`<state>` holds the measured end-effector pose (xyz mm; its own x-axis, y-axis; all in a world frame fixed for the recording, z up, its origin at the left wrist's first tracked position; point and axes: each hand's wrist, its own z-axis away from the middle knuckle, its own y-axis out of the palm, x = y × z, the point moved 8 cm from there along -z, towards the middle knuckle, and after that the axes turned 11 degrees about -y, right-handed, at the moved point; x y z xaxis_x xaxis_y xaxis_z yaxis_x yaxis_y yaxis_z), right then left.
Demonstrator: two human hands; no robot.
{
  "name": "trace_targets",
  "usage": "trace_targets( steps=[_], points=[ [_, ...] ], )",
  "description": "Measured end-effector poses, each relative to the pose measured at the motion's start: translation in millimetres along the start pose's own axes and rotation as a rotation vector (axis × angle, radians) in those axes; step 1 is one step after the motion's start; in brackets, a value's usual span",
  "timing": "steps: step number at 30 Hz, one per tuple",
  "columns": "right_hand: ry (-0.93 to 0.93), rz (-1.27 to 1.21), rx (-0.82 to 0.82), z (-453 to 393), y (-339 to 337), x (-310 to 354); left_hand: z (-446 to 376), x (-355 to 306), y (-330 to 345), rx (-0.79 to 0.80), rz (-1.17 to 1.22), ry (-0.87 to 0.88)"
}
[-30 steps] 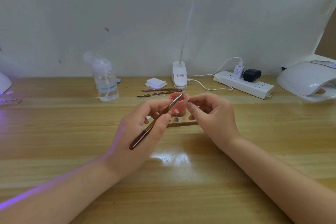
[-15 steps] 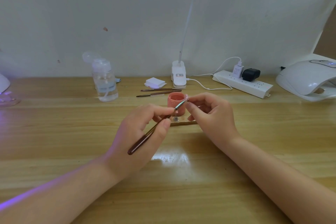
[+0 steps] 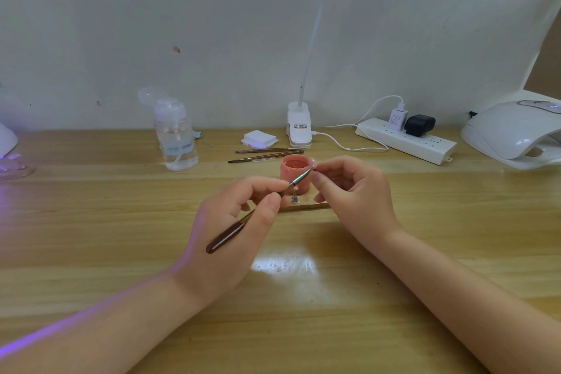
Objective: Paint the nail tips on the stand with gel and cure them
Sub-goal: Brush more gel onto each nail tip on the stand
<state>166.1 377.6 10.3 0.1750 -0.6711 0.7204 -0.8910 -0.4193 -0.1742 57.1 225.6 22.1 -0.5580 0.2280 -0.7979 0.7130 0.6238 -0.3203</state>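
Observation:
My left hand (image 3: 239, 222) pinches a brown-handled gel brush (image 3: 230, 234) between thumb and fingers. The brush's metal ferrule and tip reach up to a small pale pink nail tip (image 3: 313, 164). My right hand (image 3: 355, 191) pinches that nail tip between thumb and forefinger, in front of an open pink gel pot (image 3: 295, 174). Just below the pot lies a thin clear stand (image 3: 303, 206) with a small metal post (image 3: 294, 198); both hands hide most of it.
Two spare brushes (image 3: 267, 153) lie behind the pot beside a stack of white wipes (image 3: 259, 139). A clear pump bottle (image 3: 176, 136) stands back left. The lamp's clip base (image 3: 300, 126), a power strip (image 3: 406, 140) and a white curing lamp (image 3: 516, 133) line the back right.
The brush has slid down and left a little, so its tip now sits at the nail tip held by my right hand. Both hands stay close together.

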Motion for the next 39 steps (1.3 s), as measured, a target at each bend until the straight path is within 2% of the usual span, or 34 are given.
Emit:
trace_targets(
  steps=[4,10,16,21,28,39],
  points=[
    [0.010,-0.002,-0.005,0,0,0,2,-2,0,0.012,0.035,0.025],
    [-0.006,-0.013,0.001,0,1,2,-2,9,0,0.000,0.146,-0.091],
    [0.000,-0.023,0.012,1,1,1,-2,6,2,0.048,0.226,-0.083],
    [-0.011,-0.007,0.004,0,1,1,-4,8,-2,-0.005,0.230,-0.096],
    [-0.015,0.002,0.008,0,1,0,-2,11,2,0.053,0.241,-0.102],
    [-0.002,0.054,0.001,0,-1,-3,-1,-1,3,0.007,-0.090,0.048]
  ],
)
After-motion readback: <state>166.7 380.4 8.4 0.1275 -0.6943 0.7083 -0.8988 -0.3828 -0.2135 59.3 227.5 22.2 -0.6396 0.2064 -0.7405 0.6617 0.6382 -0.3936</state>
